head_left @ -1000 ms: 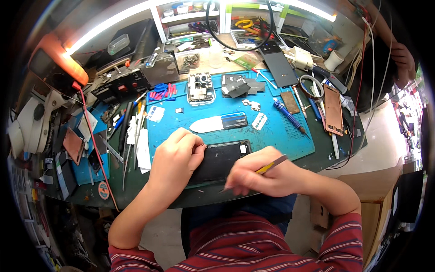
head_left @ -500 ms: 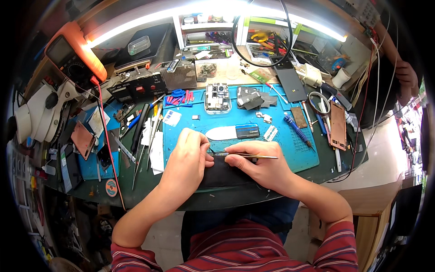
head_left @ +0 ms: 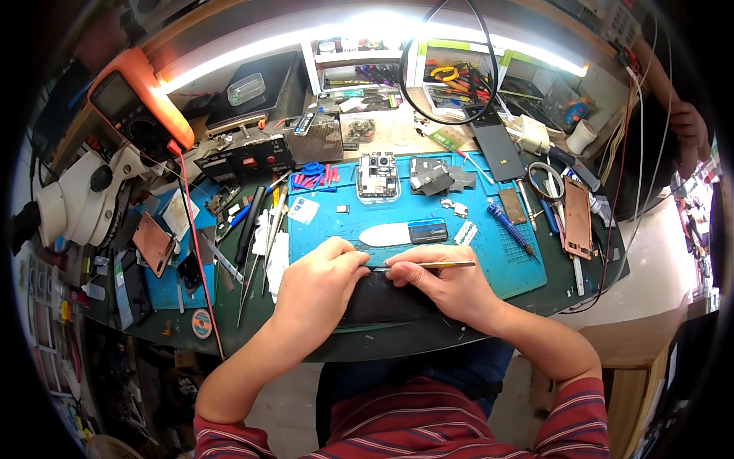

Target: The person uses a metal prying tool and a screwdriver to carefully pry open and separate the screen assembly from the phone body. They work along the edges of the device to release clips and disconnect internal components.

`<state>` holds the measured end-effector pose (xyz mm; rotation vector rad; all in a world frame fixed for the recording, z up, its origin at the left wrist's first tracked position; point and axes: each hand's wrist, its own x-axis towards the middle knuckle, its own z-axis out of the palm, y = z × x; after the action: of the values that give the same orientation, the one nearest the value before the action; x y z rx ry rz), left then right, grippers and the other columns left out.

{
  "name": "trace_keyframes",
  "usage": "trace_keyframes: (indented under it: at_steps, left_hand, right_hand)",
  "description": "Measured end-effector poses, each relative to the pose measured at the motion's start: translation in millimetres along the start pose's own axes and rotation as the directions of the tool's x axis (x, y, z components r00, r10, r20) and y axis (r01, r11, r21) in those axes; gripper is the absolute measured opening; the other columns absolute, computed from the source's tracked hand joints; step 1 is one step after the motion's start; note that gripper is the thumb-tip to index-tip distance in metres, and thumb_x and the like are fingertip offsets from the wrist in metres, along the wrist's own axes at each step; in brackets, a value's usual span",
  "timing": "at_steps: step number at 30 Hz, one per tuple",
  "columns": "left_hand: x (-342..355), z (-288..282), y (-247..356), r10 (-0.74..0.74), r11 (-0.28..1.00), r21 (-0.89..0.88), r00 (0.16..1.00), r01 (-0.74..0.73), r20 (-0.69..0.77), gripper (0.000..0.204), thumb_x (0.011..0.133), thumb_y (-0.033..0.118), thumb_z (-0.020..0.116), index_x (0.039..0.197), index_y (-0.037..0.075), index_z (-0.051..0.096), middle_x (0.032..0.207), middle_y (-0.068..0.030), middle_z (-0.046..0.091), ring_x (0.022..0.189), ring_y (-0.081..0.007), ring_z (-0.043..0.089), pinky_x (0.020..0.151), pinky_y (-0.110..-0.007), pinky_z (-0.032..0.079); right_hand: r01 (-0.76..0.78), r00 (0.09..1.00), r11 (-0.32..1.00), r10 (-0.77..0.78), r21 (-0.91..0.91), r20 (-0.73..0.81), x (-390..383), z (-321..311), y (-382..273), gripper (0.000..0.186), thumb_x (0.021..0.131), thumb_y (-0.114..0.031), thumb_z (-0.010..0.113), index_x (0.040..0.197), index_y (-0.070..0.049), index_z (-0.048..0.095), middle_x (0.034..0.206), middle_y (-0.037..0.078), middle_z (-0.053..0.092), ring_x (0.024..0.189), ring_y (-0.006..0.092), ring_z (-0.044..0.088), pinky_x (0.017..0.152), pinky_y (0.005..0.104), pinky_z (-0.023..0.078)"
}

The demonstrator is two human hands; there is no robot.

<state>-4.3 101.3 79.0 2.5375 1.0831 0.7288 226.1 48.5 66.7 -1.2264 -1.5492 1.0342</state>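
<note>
At about 9 o'clock a white microscope stands at the bench's far left, with an orange multimeter above it at 10 o'clock and a red lead running down from it across the green surface. Just right of these, tweezers and drivers lie in a loose row beside the blue mat. The left hand rests at 6 o'clock of the mat, palm down, fingers curled over the left end of a dark phone and pressing it flat; its grip is closed on the phone's edge. The phone lies lengthwise along the mat's near edge, between both hands and partly hidden under them. The right hand sits on the phone's right end, thumb and fingers pinched narrowly on a thin yellow tool that lies almost level, its handle pointing to 3 o'clock and its tip at the phone's upper edge, where the two hands nearly touch. Just above the hands a white pick and a small blue card lie on the mat. Farther up, at 12 o'clock, sits a phone frame with cameras, with dark shields to its right. At 2 o'clock a blue driver lies slanted, and a copper-coloured back cover rests past the mat's right edge.
</note>
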Motion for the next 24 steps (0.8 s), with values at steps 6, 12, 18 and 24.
trace_keyframes:
  at_steps: [6,12,18,24]
  left_hand:
    - [9.1,0.2,-1.5,0.06,0.996,0.056,0.996,-0.064,0.064,0.009,0.092,0.014,0.081,0.098,0.008,0.082,0.097,-0.0038,0.076,0.087,-0.0273,0.075,0.074,-0.039,0.06]
    - [12.1,3.5,-4.2,0.164,0.977,0.125,0.985,-0.17,0.052,0.007,0.089,0.013,0.082,0.092,0.008,0.077,0.093,-0.0032,0.074,0.084,-0.0244,0.075,0.07,-0.037,0.06]
    - [7.2,14.0,-4.1,0.219,0.93,0.299,0.976,-0.215,0.021,0.011,0.087,0.01,0.082,0.092,0.009,0.072,0.091,-0.0031,0.071,0.08,-0.0236,0.073,0.066,-0.037,0.059]
    - [10.5,5.2,-12.0,0.194,0.975,0.109,0.981,-0.192,-0.002,0.006,0.093,0.006,0.077,0.094,0.006,0.072,0.092,-0.0042,0.071,0.077,-0.0202,0.073,0.064,-0.034,0.059]
  right_hand:
    - [-0.015,1.0,0.999,0.016,0.048,-0.009,0.3,0.0,1.4,0.023,0.109,-0.016,0.072,0.112,0.004,0.081,0.096,0.01,0.083,0.087,0.0139,0.078,0.08,0.0282,0.062]
    - [-0.107,0.989,0.969,0.127,0.221,-0.08,-2.5,2.5,-0.4,0.023,0.109,-0.016,0.071,0.109,0.005,0.08,0.091,0.008,0.081,0.086,0.0126,0.078,0.075,0.0274,0.062]
    - [-0.099,0.985,0.961,0.132,0.258,-0.114,-5.1,-1.5,1.7,0.021,0.108,-0.015,0.072,0.109,0.005,0.078,0.092,0.008,0.079,0.086,0.0108,0.077,0.073,0.0274,0.062]
    - [0.056,0.995,0.998,-0.059,-0.031,-0.087,-5.0,-3.3,-1.5,0.016,0.104,-0.013,0.075,0.106,0.003,0.079,0.086,0.008,0.079,0.079,0.0119,0.076,0.071,0.0279,0.061]
